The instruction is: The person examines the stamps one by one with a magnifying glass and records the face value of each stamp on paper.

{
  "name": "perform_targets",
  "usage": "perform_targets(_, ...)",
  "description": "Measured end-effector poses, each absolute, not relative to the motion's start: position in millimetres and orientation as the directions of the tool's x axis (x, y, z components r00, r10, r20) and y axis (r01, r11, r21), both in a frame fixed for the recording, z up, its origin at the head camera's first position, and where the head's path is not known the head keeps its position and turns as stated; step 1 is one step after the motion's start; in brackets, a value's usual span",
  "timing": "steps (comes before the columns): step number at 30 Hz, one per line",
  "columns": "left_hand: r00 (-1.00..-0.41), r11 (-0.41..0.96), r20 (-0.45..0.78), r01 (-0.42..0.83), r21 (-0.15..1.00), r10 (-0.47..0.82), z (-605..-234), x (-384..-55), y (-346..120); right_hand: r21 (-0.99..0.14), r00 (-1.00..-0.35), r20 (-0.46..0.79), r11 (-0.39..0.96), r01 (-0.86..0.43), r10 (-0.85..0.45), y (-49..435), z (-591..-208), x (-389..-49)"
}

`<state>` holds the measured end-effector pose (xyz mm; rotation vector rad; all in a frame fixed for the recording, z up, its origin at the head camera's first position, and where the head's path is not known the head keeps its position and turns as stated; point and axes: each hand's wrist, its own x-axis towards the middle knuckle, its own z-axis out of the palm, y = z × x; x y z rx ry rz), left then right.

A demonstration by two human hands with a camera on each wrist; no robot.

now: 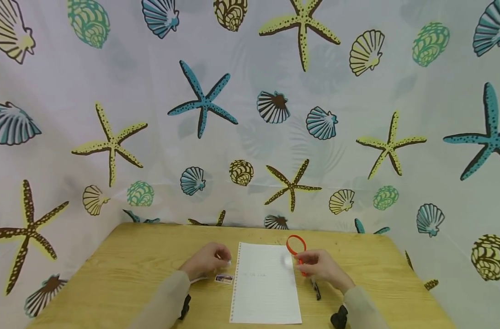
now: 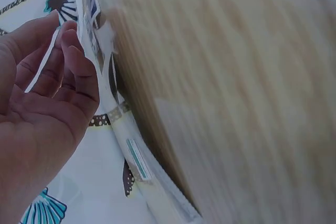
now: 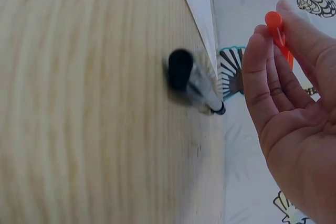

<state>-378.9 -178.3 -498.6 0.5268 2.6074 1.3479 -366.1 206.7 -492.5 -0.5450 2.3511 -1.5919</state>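
My left hand (image 1: 206,261) is raised left of a lined sheet of paper (image 1: 266,292), its thumb and fingertips pinching a small pale slip (image 1: 229,262). What is on the slip cannot be made out. Just below that hand lies a small picture card (image 1: 224,278) with a white border. At the sheet's right edge, my right hand (image 1: 321,267) pinches the handle of a red-rimmed magnifying glass (image 1: 296,236), lens upward. The handle's rounded red end (image 3: 274,19) pokes out between thumb and fingers in the right wrist view.
A black-and-clear pen (image 1: 316,289) lies on the wooden table (image 1: 122,269) below my right hand. White paper (image 1: 198,279) shows partly under my left hand. A cloth (image 1: 242,137) printed with shells and starfish hangs behind and beside the table.
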Motion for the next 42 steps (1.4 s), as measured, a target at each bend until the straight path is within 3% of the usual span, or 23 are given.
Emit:
perform_targets(5, -0.895, 0.539, 0.02, 0.287, 0.792, 0.446, -498.8, -378.2, -170.3, -0.935, -0.91, -0.004, 0.323, -0.144, -0.416, 217.8, -494.9, -363.4)
perform_targets(19, -0.898, 0.54, -0.027, 0.24, 0.806, 0.439, -495.0, -374.3, -137.9, -0.9, -0.93, 0.016, 0.399, -0.173, -0.366, 244.5, -504.1, -363.6)
perform_targets(24, -0.897, 0.561, 0.002, 0.279, 0.779, 0.442, -497.7, -377.3, -127.8, -0.885, -0.916, 0.017, 0.419, -0.201, -0.402, 251.8, -504.7, -364.8)
perform_targets(42, -0.879, 0.555, -0.032, 0.271, 0.786, 0.476, -498.8, -378.6, -114.5, -0.851, -0.897, -0.091, 0.502, -0.156, -0.432, 274.0, -504.0, -366.1)
